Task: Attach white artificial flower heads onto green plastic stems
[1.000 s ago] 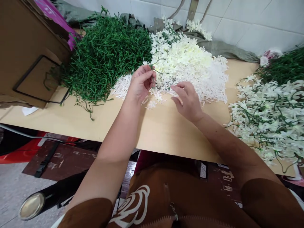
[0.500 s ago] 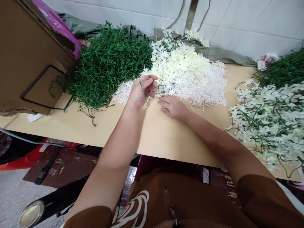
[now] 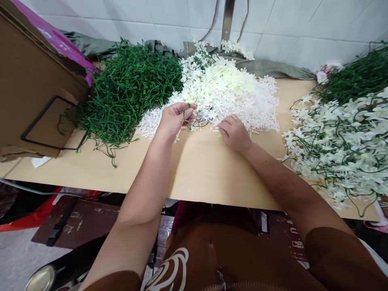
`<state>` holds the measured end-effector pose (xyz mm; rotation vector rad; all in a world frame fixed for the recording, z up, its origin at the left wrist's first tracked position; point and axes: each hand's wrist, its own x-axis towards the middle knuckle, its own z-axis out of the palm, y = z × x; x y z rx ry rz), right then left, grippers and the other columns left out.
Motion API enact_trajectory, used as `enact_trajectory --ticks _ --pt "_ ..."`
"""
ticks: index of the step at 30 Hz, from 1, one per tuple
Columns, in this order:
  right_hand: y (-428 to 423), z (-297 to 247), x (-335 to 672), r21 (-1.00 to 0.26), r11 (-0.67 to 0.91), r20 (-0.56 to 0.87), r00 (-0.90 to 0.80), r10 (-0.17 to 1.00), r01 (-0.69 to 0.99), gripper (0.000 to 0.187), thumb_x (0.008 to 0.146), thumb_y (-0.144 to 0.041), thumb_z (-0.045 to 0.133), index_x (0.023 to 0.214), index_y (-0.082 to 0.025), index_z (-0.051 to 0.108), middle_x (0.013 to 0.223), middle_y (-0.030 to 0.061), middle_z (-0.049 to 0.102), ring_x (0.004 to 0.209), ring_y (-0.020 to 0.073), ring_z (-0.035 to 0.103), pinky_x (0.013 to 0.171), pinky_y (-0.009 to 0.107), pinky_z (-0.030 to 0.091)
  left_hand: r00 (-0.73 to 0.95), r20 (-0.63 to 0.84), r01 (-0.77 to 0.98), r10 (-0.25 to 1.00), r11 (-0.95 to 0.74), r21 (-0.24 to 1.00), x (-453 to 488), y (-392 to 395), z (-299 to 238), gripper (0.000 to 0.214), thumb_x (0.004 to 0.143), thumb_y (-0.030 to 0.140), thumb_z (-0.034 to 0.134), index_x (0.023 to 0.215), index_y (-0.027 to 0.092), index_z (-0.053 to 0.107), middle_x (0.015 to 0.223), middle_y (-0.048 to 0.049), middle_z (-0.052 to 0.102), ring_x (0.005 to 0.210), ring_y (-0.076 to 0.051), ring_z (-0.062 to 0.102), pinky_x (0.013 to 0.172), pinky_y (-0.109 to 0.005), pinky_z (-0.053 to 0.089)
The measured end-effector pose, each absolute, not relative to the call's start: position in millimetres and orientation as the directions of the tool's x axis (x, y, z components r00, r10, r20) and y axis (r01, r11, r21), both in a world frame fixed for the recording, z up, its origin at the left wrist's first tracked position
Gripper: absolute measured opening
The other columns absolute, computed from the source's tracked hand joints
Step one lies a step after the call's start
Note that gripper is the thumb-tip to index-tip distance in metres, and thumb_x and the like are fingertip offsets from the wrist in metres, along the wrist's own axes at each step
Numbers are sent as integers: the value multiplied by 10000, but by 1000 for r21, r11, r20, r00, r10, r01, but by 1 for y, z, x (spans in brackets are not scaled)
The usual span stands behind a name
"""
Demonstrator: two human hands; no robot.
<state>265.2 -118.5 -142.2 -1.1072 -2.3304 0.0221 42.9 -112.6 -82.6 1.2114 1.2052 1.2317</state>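
My left hand (image 3: pixel 176 118) pinches a thin green plastic flower stem (image 3: pixel 184 116) between thumb and fingers, above the front edge of the white pieces. To its right, my right hand (image 3: pixel 235 132) rests low with its fingers curled together at the edge of a spread of small white stick-like pieces (image 3: pixel 257 111). Whatever its fingertips hold is too small to make out. Behind both hands lies a heap of white artificial flower heads (image 3: pixel 218 79). A tangled pile of green stems (image 3: pixel 130 89) sits to the left of my left hand.
White flowers joined to green stems (image 3: pixel 339 149) are heaped at the right, with more green stems (image 3: pixel 354 81) behind them. A cardboard box (image 3: pixel 36 89) with a black wire frame (image 3: pixel 45 121) stands at the left. Grey-green cloth (image 3: pixel 279 69) lies along the tiled wall.
My right hand has moved right, away from my left hand, and its fingers have curled in at the white pieces. My left hand still holds the stem. The view has shifted slightly.
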Motion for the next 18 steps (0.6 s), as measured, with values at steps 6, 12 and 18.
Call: enact_trajectory --ticks 6,12,18 --pt "-122 -140 279 -270 539 404 -414 816 798 193 849 -235 561 957 -143 691 961 151 633 967 313 504 907 477 427 165 46 100 985 -63 993 73 -126 -79 123 757 237 679 673 147 675 567 1 595 486 -67 482 471 -192 373" --pt "-116 -139 284 -292 518 299 -438 848 804 230 819 -176 536 973 -127 700 959 163 629 946 306 498 889 460 424 562 -164 323 811 -32 946 85 -142 -104 129 742 226 654 643 148 682 562 9 586 495 -67 461 495 -208 379" --pt "-113 -127 281 -314 512 271 -441 855 800 222 858 -129 475 909 -128 691 946 162 619 950 293 501 884 441 417 620 -196 400 759 -91 912 72 -141 -105 106 688 277 718 717 175 715 705 5 675 660 -96 565 639 -228 471"
